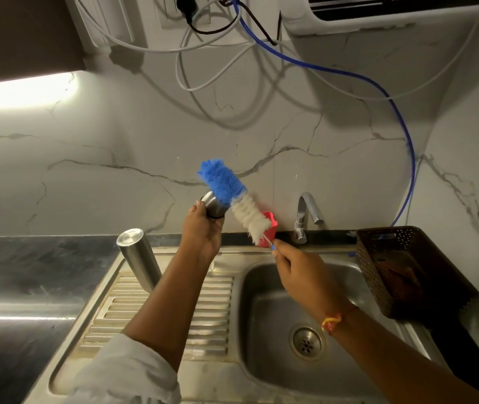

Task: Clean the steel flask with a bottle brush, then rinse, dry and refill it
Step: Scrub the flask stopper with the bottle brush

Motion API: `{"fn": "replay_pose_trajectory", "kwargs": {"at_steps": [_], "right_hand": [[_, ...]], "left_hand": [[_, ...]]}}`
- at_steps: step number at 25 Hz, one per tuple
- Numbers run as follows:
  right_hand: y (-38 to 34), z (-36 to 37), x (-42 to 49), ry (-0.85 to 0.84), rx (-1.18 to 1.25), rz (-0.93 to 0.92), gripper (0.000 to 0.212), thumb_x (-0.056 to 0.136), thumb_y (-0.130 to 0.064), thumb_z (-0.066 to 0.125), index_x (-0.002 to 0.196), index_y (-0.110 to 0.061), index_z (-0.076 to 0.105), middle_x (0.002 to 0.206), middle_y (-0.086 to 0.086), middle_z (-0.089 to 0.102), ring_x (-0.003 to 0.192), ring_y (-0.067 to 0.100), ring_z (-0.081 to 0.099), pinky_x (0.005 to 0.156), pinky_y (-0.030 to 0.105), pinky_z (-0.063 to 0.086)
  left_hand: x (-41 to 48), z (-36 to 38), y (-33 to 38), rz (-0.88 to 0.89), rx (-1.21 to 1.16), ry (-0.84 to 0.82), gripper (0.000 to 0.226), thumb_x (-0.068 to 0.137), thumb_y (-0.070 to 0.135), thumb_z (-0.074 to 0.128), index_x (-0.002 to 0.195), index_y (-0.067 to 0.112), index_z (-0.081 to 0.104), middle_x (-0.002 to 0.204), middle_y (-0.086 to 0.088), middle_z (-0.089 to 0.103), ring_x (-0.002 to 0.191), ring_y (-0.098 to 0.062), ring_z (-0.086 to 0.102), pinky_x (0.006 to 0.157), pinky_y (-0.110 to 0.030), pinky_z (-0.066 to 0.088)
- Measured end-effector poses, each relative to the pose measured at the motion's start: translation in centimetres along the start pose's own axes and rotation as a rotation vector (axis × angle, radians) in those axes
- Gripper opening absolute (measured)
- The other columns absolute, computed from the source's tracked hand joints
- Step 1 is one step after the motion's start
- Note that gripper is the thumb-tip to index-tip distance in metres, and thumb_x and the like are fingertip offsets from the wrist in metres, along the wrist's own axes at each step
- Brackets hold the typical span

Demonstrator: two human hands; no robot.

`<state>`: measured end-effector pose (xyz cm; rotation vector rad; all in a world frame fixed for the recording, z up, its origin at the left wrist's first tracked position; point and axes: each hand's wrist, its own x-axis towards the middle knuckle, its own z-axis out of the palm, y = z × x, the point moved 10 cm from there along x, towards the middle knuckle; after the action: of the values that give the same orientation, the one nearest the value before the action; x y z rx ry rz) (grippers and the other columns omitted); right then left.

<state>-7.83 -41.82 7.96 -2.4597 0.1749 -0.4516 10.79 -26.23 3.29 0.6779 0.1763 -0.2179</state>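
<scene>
While brush (pixel 233 199) hovers, flask (pixel 139 258) stands on drainboard (pixel 212 301); basket (pixel 401 266) perhaps overhanging sink (pixel 264 360)

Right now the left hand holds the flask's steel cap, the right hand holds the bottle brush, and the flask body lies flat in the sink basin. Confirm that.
Not quite. In the head view the flask body stands on the ribbed drainboard, left of the sink basin, not in it. The left hand does hold the steel cap, and the right hand the bottle brush.

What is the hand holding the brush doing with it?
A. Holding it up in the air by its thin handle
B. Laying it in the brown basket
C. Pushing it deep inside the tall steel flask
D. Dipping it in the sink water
A: the right hand holds the blue-and-white bristled bottle brush raised above the steel sink, its bristles fully outside any container.
</scene>
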Motion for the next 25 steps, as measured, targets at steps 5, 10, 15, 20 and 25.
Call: {"fn": "replay_pose_trajectory", "kwargs": {"at_steps": [5,10,15,20,25], "right_hand": [[-0.7,0.8,-2.1,-0.031,0.018,-0.064,0.033,0.104,-0.036,0.046,0.13,-0.025,0.062,0.087,0.004,0.074,0.077,0.017,0.069,0.073,0.039,0.057],[-0.3,1.3,0.8,-0.056,0.029,0.012,0.032,0.105,-0.036,0.043,0.125,-0.02,0.061,0.087,0.005,0.07,0.078,0.017,0.066,0.074,0.037,0.057],[1.5,2.3,-1.4,-0.048,-0.025,-0.01,0.029,0.104,-0.039,0.043,0.118,-0.026,0.064,0.085,0.002,0.072,0.078,0.017,0.068,0.068,0.029,0.051],[2.7,5.0,-0.9,-0.026,-0.066,0.086,0.029,0.104,-0.042,0.038,0.102,-0.024,0.062,0.077,0.002,0.07,0.072,0.02,0.068,0.067,0.035,0.054],[4.5,1.6,0.3,0.039,0.001,0.216,0.036,0.105,-0.036,0.041,0.136,-0.027,0.055,0.064,-0.01,0.051,0.056,0.002,0.05,0.051,0.013,0.034]], "left_hand": [[1.3,-1.4,2.2,0.001,-0.094,0.08,0.043,0.107,0.031,0.05,0.143,0.008,0.047,0.127,-0.024,0.067,0.111,-0.032,0.073,0.1,-0.048,0.057],[-0.8,0.3,-0.4,-0.027,-0.003,0.016,0.035,0.111,0.029,0.043,0.136,0.006,0.05,0.115,-0.018,0.071,0.092,-0.02,0.077,0.099,-0.041,0.058],[0.8,-0.8,3.3,0.029,-0.089,0.061,0.039,0.107,0.026,0.051,0.142,0.009,0.047,0.132,-0.025,0.064,0.112,-0.03,0.072,0.098,-0.044,0.059],[-0.5,2.3,3.2,0.099,0.161,-0.001,0.025,0.11,0.026,0.047,0.123,0.009,0.059,0.126,-0.018,0.065,0.119,-0.028,0.067,0.102,-0.041,0.056],[-0.7,0.5,4.8,0.163,0.248,0.01,0.018,0.109,0.021,0.048,0.115,0.014,0.063,0.129,-0.017,0.065,0.117,-0.023,0.066,0.109,-0.036,0.051]]}}
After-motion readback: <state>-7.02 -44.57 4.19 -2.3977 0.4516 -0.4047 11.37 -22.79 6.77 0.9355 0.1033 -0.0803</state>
